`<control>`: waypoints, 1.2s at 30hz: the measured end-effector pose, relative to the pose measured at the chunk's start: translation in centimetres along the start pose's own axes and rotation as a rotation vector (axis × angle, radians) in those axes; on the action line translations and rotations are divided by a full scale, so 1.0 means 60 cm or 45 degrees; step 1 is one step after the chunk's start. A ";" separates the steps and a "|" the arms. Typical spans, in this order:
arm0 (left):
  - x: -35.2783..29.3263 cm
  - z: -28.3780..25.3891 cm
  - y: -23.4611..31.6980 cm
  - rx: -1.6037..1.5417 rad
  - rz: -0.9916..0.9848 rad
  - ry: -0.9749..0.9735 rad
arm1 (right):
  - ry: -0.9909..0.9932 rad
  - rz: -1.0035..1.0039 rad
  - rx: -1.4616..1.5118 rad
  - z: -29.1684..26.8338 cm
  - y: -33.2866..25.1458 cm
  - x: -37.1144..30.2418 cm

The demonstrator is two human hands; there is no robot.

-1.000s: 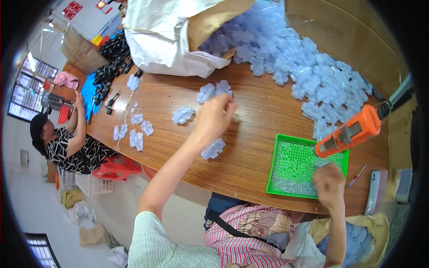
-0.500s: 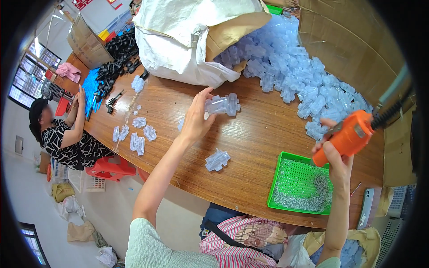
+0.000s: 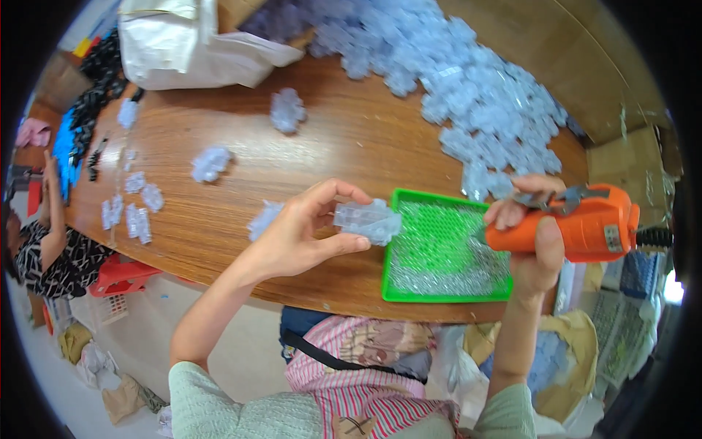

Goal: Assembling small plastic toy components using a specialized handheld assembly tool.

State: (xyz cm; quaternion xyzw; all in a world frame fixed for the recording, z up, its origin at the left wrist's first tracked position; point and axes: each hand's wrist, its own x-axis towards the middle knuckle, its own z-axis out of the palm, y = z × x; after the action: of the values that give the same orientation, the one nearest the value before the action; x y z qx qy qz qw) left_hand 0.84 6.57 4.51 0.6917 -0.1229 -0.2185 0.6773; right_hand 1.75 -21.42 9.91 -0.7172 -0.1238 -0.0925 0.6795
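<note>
My left hand (image 3: 300, 230) pinches a clear plastic part (image 3: 369, 222) between thumb and fingers, at the left edge of a green tray (image 3: 386, 274). Small shiny metal pieces, apparently screws (image 3: 468, 271), are spread in the tray. In my right hand (image 3: 537, 234) is an orange electric screwdriver (image 3: 585, 230), its nose pointing left over the tray's right side; its tip is hard to make out. A grey metal piece (image 3: 567, 197) lies along the tool's top by my fingers. Loose clear parts lie on the table, one (image 3: 265, 218) partly behind my left hand.
A large heap of clear parts (image 3: 482, 95) fills the table's far right, against cardboard (image 3: 570, 58). A white sack (image 3: 175, 51) stands far left, near black parts (image 3: 102, 66). Another person (image 3: 47, 241) sits at left. A coiled cord (image 3: 654, 238) trails from the screwdriver.
My left hand has come nearer and rightward to the tray with a clear part in its fingers. The screwdriver has turned more level. The whole view has shifted.
</note>
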 end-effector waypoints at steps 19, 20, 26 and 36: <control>-0.010 0.072 -0.039 -0.606 -0.355 -0.037 | -0.214 0.129 0.308 0.044 0.071 -0.062; -0.009 0.071 -0.038 -0.607 -0.355 -0.036 | -0.215 0.130 0.308 0.045 0.071 -0.062; -0.008 0.071 -0.044 -0.620 -0.364 -0.077 | -0.228 0.194 0.324 0.048 0.068 -0.064; -0.008 0.093 -0.044 -0.543 -0.257 0.025 | -0.277 -0.138 0.669 0.043 -0.027 -0.035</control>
State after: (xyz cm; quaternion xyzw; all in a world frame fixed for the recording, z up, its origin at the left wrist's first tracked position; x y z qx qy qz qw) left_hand -2.51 2.00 2.02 0.5437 0.0025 -0.2993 0.7841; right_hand -0.85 -18.85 10.66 -0.5146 -0.2538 -0.0162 0.8188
